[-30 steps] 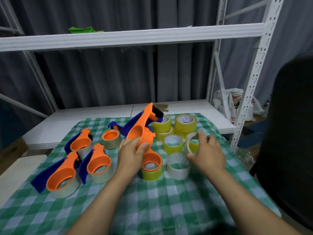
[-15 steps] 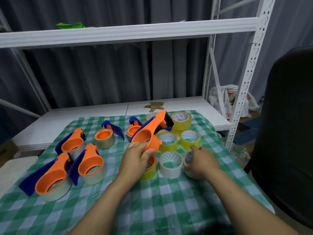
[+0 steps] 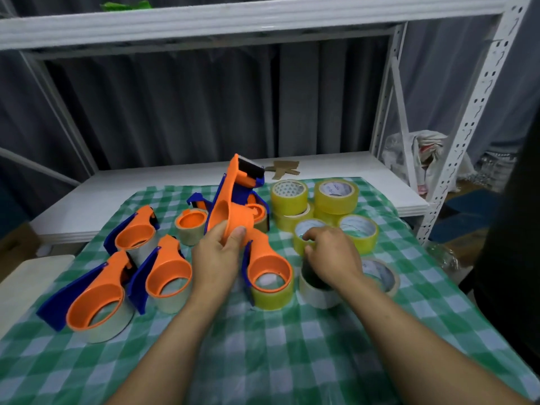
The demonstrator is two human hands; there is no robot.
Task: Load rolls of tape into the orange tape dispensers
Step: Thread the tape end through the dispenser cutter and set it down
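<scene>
We look down on a green checked cloth point(image 3: 263, 346) spread over a white bench point(image 3: 131, 185). The left hand point(image 3: 216, 258) grips an empty orange dispenser point(image 3: 230, 211) by its round hub, with the thumb pressed on the orange rim. It holds the dispenser tilted up off the cloth, cutter end highest.

Just right of that dispenser, the right hand point(image 3: 333, 255) reaches over a yellow roll point(image 3: 309, 226). Its fingers bend onto the rim, but we cannot tell whether they grip it. A clear roll point(image 3: 318, 293) stands under the wrist, right of the dispenser and nearer us.

Behind the dispenser and to its right sit stacked yellow rolls point(image 3: 336, 194). Directly in front of it lies a yellow-loaded dispenser point(image 3: 270, 276). To its left, three pale-loaded dispensers point(image 3: 163, 276) rest on the cloth.
</scene>
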